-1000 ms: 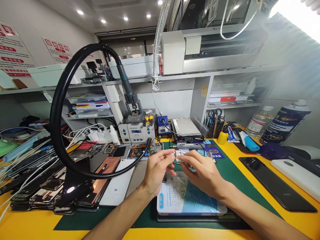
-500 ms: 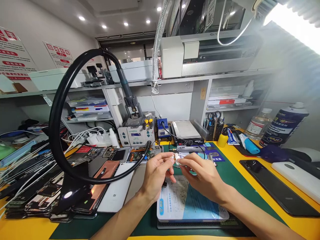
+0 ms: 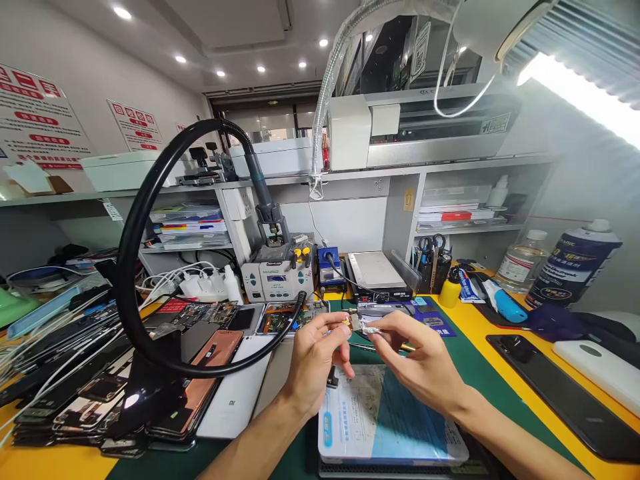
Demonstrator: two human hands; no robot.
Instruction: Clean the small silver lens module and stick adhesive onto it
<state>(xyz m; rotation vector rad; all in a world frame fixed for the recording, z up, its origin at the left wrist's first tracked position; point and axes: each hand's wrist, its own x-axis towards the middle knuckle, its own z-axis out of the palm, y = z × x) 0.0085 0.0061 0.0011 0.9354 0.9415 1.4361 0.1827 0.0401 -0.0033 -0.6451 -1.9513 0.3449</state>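
My left hand (image 3: 317, 353) has its thumb and forefinger pinched on a small part with a yellow spot, mostly hidden by the fingertips. A small silver piece (image 3: 356, 323) shows between the two hands. From the right, my right hand (image 3: 417, 350) pinches a little white-and-silver piece (image 3: 370, 329) between thumb and forefinger. I cannot tell whether these bits are joined. Below the hands lies a flat white-and-blue box (image 3: 350, 427) on the green mat (image 3: 480, 373). A small black object (image 3: 333, 377) sits by my left palm.
A thick black hose (image 3: 131, 267) loops up at the left, over stacked phone parts (image 3: 70, 407) and a white phone back (image 3: 235, 393). Behind stand a soldering station (image 3: 275, 280) and a flat heating plate (image 3: 377, 270). A black phone (image 3: 555, 387) and a spray can (image 3: 575, 263) are at right.
The view has tilted up slightly. My right fingers have drawn a little apart from the left ones, and a silver piece now shows between them.
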